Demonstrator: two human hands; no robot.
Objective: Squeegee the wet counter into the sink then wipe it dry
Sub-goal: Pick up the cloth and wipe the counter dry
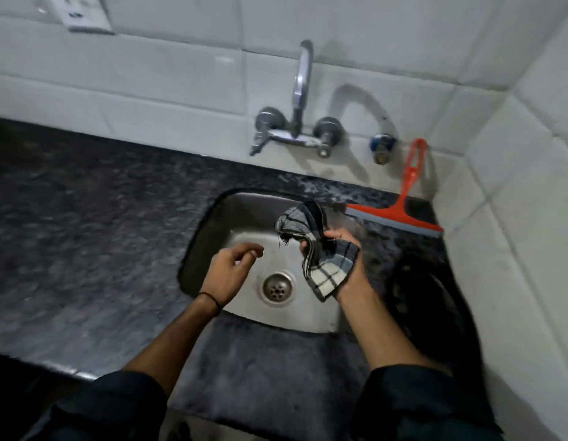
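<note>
A steel sink [235,211] is set into a dark speckled counter [85,218]. Over the basin my right hand [341,249] grips a checked black, grey and white cloth [327,268], which bunches above the fist and hangs below it. My left hand [233,265] hovers over the basin to the left of the drain [277,288], fingers loosely curled, holding nothing. An orange squeegee [400,211] rests on the counter behind and to the right of the sink, its handle leaning up against the tiled wall.
A chrome wall tap [300,93] with two knobs juts out above the sink. A small blue valve [382,146] sits on the wall to its right. A tiled side wall [514,218] closes in the right. A socket plate [82,14] is at top left.
</note>
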